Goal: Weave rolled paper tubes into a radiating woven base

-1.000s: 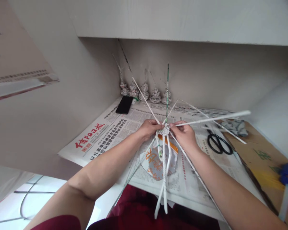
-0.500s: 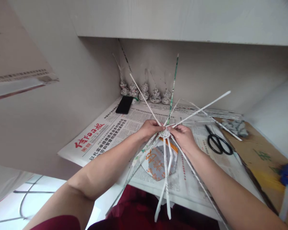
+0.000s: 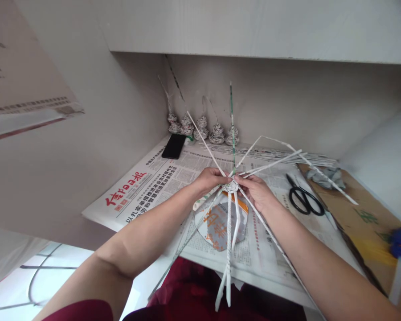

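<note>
Between my two hands is a small round weave of rolled newspaper strips (image 3: 231, 186), with long strips fanning out on all sides. My left hand (image 3: 211, 179) pinches its left edge between thumb and fingers. On the opposite edge, my right hand (image 3: 253, 187) is closed, thumb and forefinger pressed on the strips. One green-and-white strip (image 3: 232, 129) points straight up from the weave. A bent strip (image 3: 277, 141) arches to the right and back. Below the weave lies a grey and orange octagonal card (image 3: 220, 223), partly covered by hanging strips.
Newspaper (image 3: 137, 191) covers the table. Black scissors (image 3: 304, 200) lie to the right, by a cardboard sheet (image 3: 357, 214) with a crumpled grey cloth (image 3: 325, 177). Behind are a phone (image 3: 173, 146), several woven gourds (image 3: 217, 133) and a bundle of paper sticks (image 3: 270, 154). A shelf (image 3: 254, 31) overhangs.
The green strip has swung left to near upright. The thick white strip at right has dropped lower, and the bent strip has shifted right. Both hands keep their hold on the weave.
</note>
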`<state>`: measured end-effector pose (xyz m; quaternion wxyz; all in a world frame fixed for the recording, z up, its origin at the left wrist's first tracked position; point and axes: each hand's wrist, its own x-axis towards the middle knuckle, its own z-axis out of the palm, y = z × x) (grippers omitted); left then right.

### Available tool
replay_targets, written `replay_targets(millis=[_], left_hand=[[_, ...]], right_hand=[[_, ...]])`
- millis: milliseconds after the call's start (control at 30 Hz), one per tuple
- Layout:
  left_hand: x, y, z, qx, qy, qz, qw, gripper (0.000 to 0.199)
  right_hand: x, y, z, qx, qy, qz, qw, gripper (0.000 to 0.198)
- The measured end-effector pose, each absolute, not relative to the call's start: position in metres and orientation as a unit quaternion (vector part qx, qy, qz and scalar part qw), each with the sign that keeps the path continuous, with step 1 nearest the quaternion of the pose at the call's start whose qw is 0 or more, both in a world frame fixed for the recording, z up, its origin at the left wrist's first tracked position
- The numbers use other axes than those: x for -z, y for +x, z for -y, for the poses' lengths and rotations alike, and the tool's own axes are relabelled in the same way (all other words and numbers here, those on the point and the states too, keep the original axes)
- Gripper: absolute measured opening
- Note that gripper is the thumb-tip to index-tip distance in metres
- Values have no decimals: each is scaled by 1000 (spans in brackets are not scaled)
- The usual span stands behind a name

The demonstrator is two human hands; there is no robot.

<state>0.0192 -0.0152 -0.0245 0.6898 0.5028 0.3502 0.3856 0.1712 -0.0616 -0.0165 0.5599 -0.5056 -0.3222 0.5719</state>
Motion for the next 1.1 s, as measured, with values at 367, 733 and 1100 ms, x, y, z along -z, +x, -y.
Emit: replay_targets(millis=[367, 733, 1100], left_hand=[[31, 30, 21, -448, 455, -351, 685, 36], [41, 36, 20, -486, 519, -349, 611, 26], [37, 33, 20, -477, 466, -348, 659, 35]], right_hand=[[22, 171, 64, -543, -533, 328, 559, 37], [15, 162, 64, -542, -556, 294, 558, 18], [20, 163, 69, -522, -552, 330, 561, 37]])
